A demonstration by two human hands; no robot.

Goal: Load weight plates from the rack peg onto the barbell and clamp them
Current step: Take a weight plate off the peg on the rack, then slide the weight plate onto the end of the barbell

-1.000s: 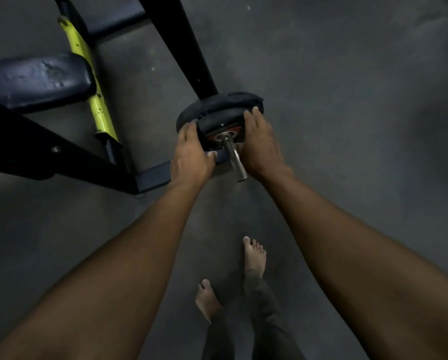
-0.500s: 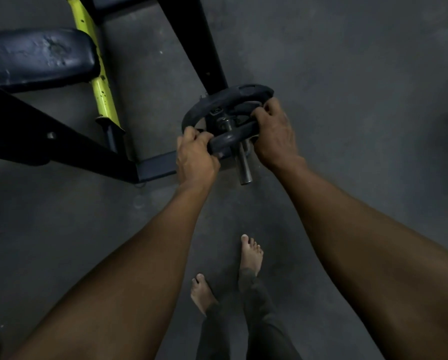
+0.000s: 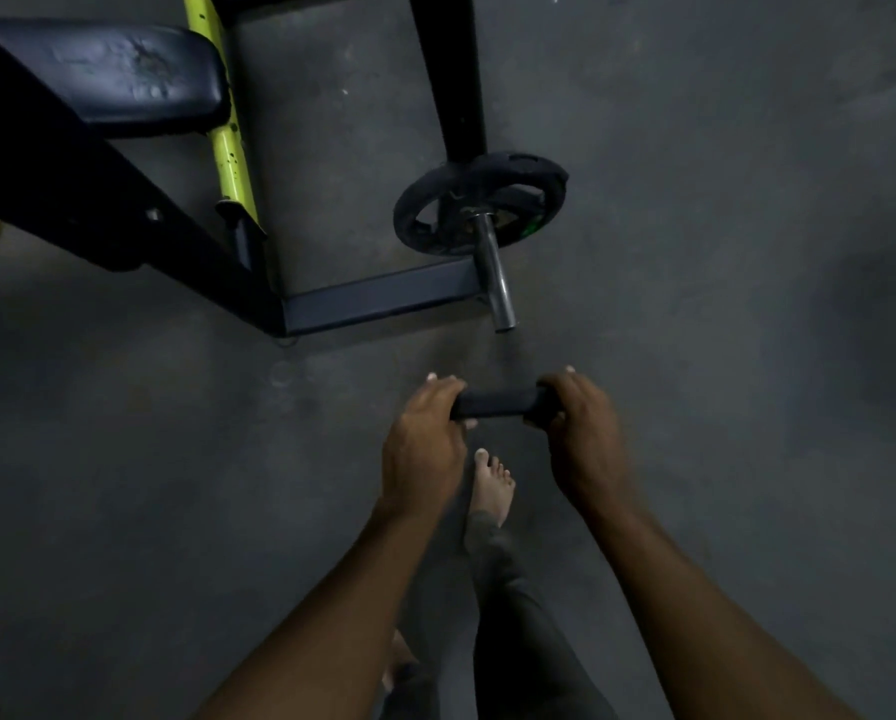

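Black plate (image 3: pixel 497 403) at lower centre, seen edge-on, grasped at each end by left grip (image 3: pixel 424 449) and right grip (image 3: pixel 583 439); peg (image 3: pixel 492 270) above holds another plate (image 3: pixel 479 202).

Bare floor (image 3: pixel 695 356) right of peg (image 3: pixel 492 272); rack frame (image 3: pixel 378 298), bench pad (image 3: pixel 123 75) crowd left.

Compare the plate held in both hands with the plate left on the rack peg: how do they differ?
The held plate is off the peg, gripped at each end by the left hand and right hand; the racked plate sits on the rack peg, untouched. The held plate shows only its edge; the racked plate shows its face with cut-out openings. The held plate looks smaller. Both are dark.
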